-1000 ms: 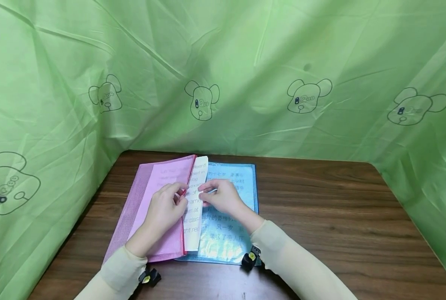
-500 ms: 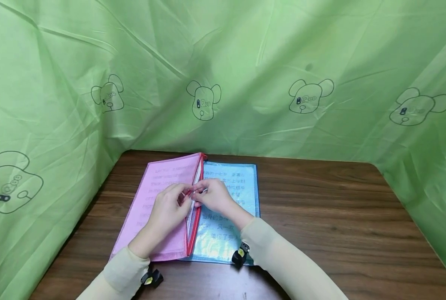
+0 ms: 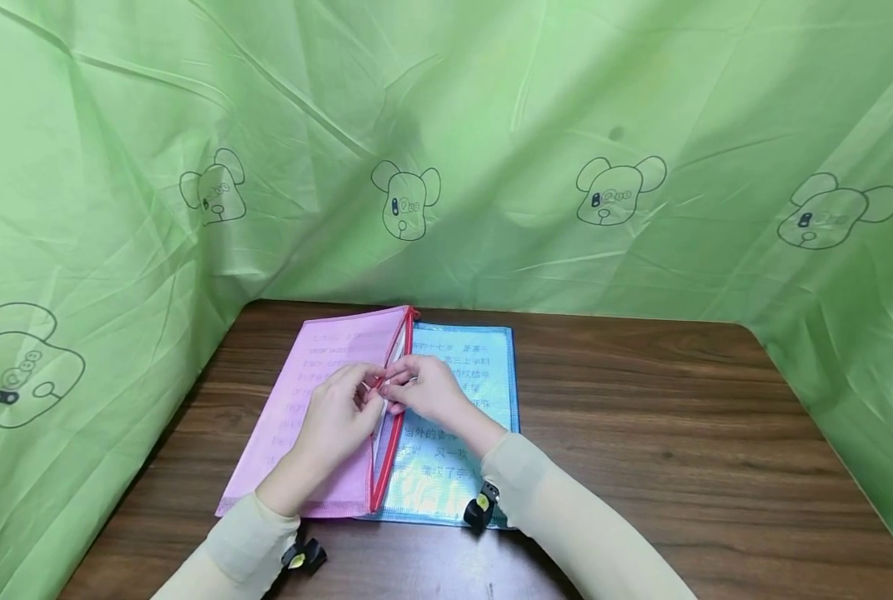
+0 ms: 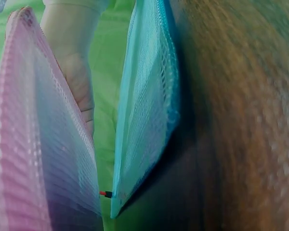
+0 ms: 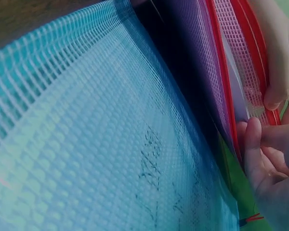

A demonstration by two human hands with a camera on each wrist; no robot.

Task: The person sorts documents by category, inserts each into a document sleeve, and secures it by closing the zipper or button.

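Observation:
A pink mesh zipper pouch (image 3: 326, 350) with printed paper showing through it lies at the left, its red-edged opening (image 3: 388, 467) parted on the right side. My left hand (image 3: 338, 408) pinches the near-left lip of this opening with thumb and fingers. The right hand (image 3: 431, 390) grips the other red edge, its fingertips close to the left ones. Between the lips, white paper (image 5: 237, 89) shows inside the pink pouch in the right wrist view. Underneath, to the right, lies a blue mesh pouch (image 3: 461, 467) holding a printed sheet. The fingertips are partly hidden in the head view.
Both pouches are on a dark wooden table (image 3: 679, 433). A green curtain (image 3: 491, 100) with bear-head outlines hangs behind and at both sides. Black cameras are strapped at the wrists, one by the left cuff (image 3: 305, 557).
The white paper that stuck out of the pink pouch is now within it. The pouch's red edge has come right, over the blue pouch, and my right hand has shifted slightly left.

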